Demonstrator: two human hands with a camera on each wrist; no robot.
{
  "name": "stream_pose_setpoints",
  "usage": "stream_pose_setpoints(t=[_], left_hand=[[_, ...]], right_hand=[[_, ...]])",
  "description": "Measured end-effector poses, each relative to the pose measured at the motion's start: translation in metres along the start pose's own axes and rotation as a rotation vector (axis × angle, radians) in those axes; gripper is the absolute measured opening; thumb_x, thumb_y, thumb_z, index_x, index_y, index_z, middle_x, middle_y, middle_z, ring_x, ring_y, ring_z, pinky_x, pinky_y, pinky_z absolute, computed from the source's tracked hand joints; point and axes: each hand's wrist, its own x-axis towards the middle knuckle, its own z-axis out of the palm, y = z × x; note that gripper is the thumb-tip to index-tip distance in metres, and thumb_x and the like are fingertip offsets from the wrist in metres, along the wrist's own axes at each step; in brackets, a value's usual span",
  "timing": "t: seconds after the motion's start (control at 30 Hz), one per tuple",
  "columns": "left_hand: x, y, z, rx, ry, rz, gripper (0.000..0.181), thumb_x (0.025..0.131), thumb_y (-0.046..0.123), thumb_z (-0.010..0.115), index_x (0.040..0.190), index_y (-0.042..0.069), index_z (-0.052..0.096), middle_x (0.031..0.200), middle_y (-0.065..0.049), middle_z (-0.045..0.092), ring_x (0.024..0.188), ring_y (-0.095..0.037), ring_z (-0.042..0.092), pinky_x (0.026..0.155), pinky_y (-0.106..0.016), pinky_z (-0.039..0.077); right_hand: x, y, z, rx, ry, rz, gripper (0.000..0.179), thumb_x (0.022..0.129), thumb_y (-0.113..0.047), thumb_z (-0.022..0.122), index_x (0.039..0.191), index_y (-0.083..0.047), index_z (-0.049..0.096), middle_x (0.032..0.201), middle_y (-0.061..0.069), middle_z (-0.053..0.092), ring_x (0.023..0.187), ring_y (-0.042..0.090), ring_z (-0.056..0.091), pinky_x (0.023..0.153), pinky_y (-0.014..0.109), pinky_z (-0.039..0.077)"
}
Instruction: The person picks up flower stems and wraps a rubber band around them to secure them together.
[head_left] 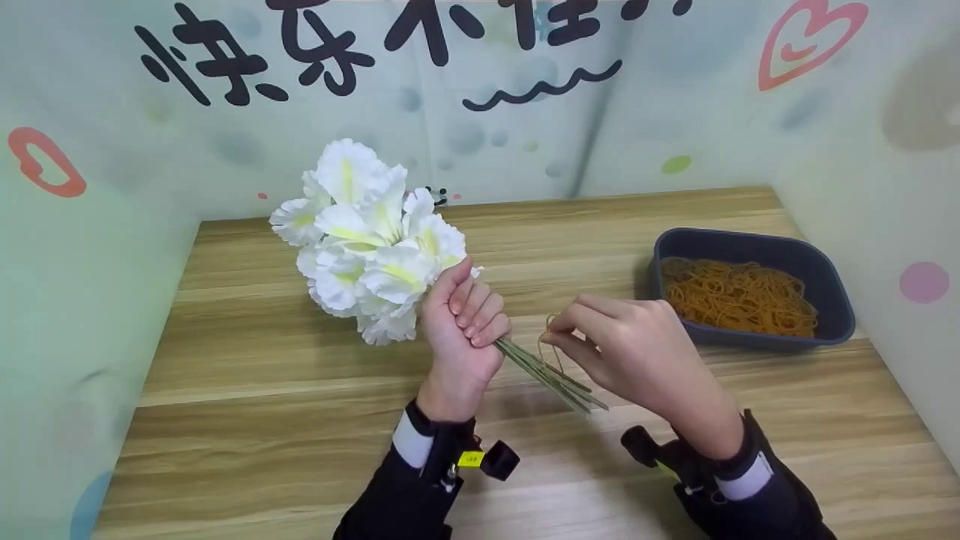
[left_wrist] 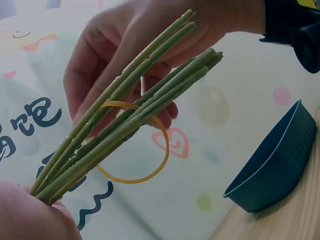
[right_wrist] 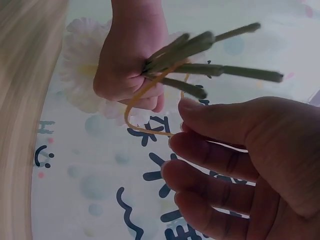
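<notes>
A bunch of white artificial flowers (head_left: 367,251) with yellow-streaked petals is tilted to the upper left. My left hand (head_left: 466,330) grips its green stems (head_left: 544,373) just below the blooms, and the cut ends stick out toward the lower right. Between thumb and index finger, my right hand (head_left: 637,352) pinches a thin yellow rubber band (left_wrist: 135,181) beside those ends. In both wrist views the band hangs as a slack loop crossing the stems (right_wrist: 192,50), with at least some of them passing through it. Whether it encloses every stem I cannot tell.
At the right of the wooden table (head_left: 300,450) stands a dark blue plastic box (head_left: 765,339), holding a heap of loose rubber bands (head_left: 739,296). A printed backdrop (head_left: 510,150) with black writing closes off the back and both sides.
</notes>
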Motion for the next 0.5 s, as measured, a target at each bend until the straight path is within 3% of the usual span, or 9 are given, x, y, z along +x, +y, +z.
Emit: stream_pose_setpoints(t=[0.5], left_hand=[[-0.009,-0.004,0.008,-0.02,-0.05,-0.044,0.066,0.113,0.026,0.035,0.048,0.02,0.039,0.04,0.009,0.036,0.041,-0.005,0.013,0.032,-0.014,0.019]], right_hand=[[0.002,0.013,0.027,0.049,-0.071,0.045,0.014,0.093,-0.024,0.084,0.088,-0.016,0.074,0.077,-0.005,0.074,0.057,0.009,0.066,0.048,0.028,0.052]])
